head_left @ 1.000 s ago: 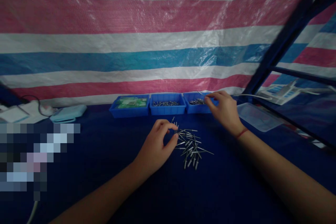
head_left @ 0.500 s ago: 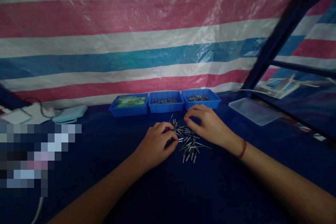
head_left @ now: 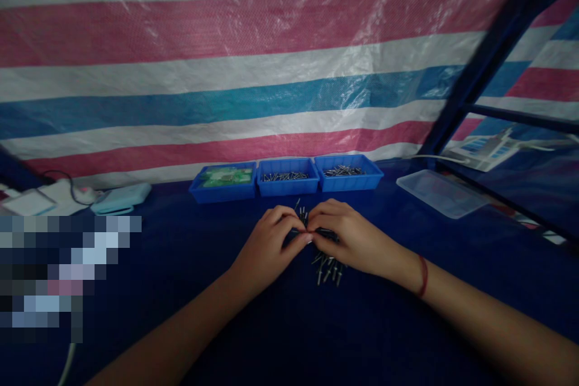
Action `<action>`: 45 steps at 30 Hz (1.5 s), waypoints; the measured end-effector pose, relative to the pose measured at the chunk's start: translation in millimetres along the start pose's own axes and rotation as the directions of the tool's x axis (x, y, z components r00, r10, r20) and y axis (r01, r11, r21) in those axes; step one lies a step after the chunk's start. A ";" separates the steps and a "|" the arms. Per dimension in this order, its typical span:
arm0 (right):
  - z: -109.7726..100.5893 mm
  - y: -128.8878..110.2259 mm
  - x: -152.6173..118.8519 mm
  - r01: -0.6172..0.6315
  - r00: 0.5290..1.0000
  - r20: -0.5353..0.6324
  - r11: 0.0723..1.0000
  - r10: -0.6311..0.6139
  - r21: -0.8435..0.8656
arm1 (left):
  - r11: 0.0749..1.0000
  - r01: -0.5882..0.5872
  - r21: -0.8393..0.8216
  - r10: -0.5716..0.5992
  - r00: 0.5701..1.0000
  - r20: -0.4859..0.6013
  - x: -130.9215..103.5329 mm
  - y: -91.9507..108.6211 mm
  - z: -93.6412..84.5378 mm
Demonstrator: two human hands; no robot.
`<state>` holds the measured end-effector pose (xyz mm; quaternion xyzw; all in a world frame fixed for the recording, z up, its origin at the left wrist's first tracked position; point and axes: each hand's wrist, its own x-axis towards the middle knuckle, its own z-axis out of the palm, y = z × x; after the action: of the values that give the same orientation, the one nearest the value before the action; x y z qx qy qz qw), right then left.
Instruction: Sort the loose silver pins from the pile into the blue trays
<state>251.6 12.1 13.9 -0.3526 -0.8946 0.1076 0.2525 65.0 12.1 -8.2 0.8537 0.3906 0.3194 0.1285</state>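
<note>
A loose pile of silvery blind rivets lies on the dark blue table, partly covered by my hands. My left hand comes over the pile's left side, thumb and forefinger pinched together. From the right, my right hand meets it, its thumb and fingertips also closed, so that the fingertips of both hands touch or nearly touch above the rivets. Whatever sits between the fingertips is too small and dark to make out. A few rivet ends stick up just behind the left fingers.
Behind the pile stand three blue trays: the left tray with green-and-clear packets, the middle tray and right tray with rivets. A clear plastic lid lies right. A light-blue case and white power strip sit left.
My right hand has moved left and down from above the pile to my left hand, and its fingers have closed. The left hand has stayed almost in place, its fingertips drawn together.
</note>
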 end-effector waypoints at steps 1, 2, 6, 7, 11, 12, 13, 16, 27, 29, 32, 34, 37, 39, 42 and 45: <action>-0.3 -0.3 0.5 -0.009 0.999 -0.032 0.999 0.011 0.047 | 0.998 0.017 -0.057 -0.019 0.999 -0.038 0.7 0.9 -1.3; -0.4 -0.5 1.0 -0.019 0.998 -0.060 0.995 0.025 0.098 | 0.994 0.033 -0.107 -0.041 0.997 -0.071 1.3 1.8 -2.6; 0.9 0.0 2.1 -0.054 0.990 -0.112 0.959 0.088 0.277 | 0.967 0.088 -0.238 -0.121 0.984 -0.128 2.6 4.9 -5.3; 1.6 0.2 2.3 -0.063 0.989 -0.109 0.949 0.100 0.308 | 0.960 0.097 -0.262 -0.135 0.982 -0.130 2.7 5.4 -5.3; 3.7 -0.4 2.9 -0.100 0.986 -0.084 0.923 0.141 0.372 | 0.945 0.084 -0.317 -0.145 0.974 -0.174 2.8 6.4 -5.1; 3.8 -1.3 3.2 -0.105 0.986 -0.081 0.919 0.146 0.380 | 0.945 0.077 -0.319 -0.143 0.972 -0.187 2.8 6.6 -5.3; 3.7 -2.4 3.5 -0.108 0.986 -0.079 0.916 0.150 0.386 | 0.945 0.073 -0.320 -0.142 0.970 -0.198 2.7 6.8 -5.6; 2.7 -6.3 4.2 -0.118 0.986 -0.063 0.909 0.156 0.400 | 0.946 0.065 -0.318 -0.141 0.965 -0.221 2.4 7.0 -6.8; 3.5 -6.2 3.7 -0.161 0.955 -0.147 0.867 0.257 0.471 | 0.952 0.053 -0.301 -0.140 0.951 -0.276 2.3 8.1 -7.4; 3.0 -7.4 3.8 -0.140 0.936 -0.223 0.871 0.272 0.472 | 0.954 0.046 -0.296 -0.137 0.946 -0.294 2.1 7.7 -7.4; 1.3 -12.0 3.1 -0.091 0.906 -0.330 0.883 0.266 0.461 | 0.953 0.043 -0.298 -0.136 0.944 -0.299 1.9 7.0 -7.3; -0.4 -15.8 1.9 -0.061 0.895 -0.367 0.885 0.253 0.462 | 0.952 0.049 -0.302 -0.140 0.948 -0.287 1.8 7.0 -7.4; -3.4 -20.6 -0.3 -0.023 0.896 -0.390 0.898 0.213 0.439 | 0.951 0.050 -0.305 -0.132 0.958 -0.253 1.4 9.3 -7.9; -5.4 -22.8 -1.3 -0.013 0.902 -0.393 0.922 0.178 0.388 | 0.952 0.041 -0.302 -0.114 0.967 -0.229 1.2 12.2 -8.4; -8.2 -22.2 -0.6 -0.016 0.917 -0.375 0.954 0.134 0.300 | 0.958 0.031 -0.285 -0.096 0.972 -0.217 1.2 15.7 -9.2; -11.9 -9.7 3.9 -0.041 0.880 -0.456 0.977 0.134 0.209 | 0.963 0.077 -0.256 -0.144 0.956 -0.255 1.3 13.8 -9.6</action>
<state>249.9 8.0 29.0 -0.3820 -0.7756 0.1171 0.4887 67.5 3.7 6.2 0.7562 0.4099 0.4711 0.1954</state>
